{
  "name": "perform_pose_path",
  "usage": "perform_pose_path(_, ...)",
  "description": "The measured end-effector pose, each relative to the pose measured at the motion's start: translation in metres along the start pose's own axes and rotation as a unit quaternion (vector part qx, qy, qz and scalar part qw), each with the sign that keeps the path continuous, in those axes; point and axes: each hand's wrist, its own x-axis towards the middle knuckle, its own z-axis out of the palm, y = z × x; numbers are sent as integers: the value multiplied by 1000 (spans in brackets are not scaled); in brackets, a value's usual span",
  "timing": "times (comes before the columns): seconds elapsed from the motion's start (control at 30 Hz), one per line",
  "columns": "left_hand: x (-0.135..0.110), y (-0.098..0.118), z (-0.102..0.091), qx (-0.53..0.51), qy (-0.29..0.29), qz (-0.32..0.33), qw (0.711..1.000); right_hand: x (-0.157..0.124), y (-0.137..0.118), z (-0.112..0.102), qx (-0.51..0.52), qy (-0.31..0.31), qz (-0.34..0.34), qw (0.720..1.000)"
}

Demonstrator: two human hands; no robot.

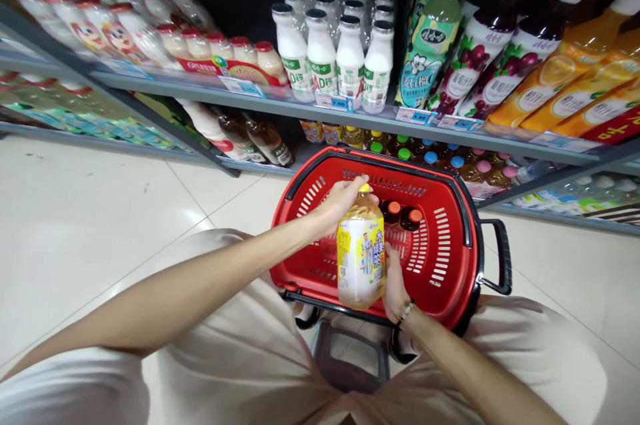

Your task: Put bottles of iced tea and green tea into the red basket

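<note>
Both of my hands hold one large tea bottle (pixel 361 255) with a yellow cap, pale amber liquid and a white and yellow label. My left hand (pixel 343 203) wraps the bottle near its neck, some fingers hidden behind it. My right hand (pixel 395 281) grips its lower right side, and a bracelet circles that wrist. The bottle is tilted with its cap away from me, over a red shopping basket (pixel 445 211). Inside the basket, past the bottle, stand dark bottles (pixel 411 218) with orange-red caps, partly hidden.
A store shelf (pixel 295 108) runs across in front. White milk-drink bottles (pixel 323 58), a green bottle (pixel 430 38) and orange juice bottles (pixel 555 81) line its upper level. Capped drinks (pixel 430 158) fill the lower level behind the basket. The basket's black handle (pixel 500 258) sticks out right.
</note>
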Motion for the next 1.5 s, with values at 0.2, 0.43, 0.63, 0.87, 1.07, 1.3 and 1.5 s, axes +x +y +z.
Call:
perform_pose_path(0.2,16,-1,-18,-25,18,-47,998,-8,-17,3,-2,-93,59,994)
perform_pose_path(0.43,20,-1,-23,-5,29,-50,998,-10,-23,-2,12,-233,105,967)
perform_pose_path(0.63,29,15,-31,-48,1,18,999,-6,-51,3,40,-186,-1,982)
perform_pose_path(0.87,23,23,-22,-105,-6,49,993,-8,-79,4,-3,-64,-135,989)
perform_pose_path(1.07,14,10,-16,-143,37,-22,989,-13,-66,-4,-144,-8,-302,942)
perform_pose_path(1.3,9,8,-14,-156,-8,-18,988,-15,-69,-25,-352,-27,-442,825)
perform_pose_path(1.5,-2,14,-18,-166,23,58,984,-9,-55,-30,-435,-65,-569,695)
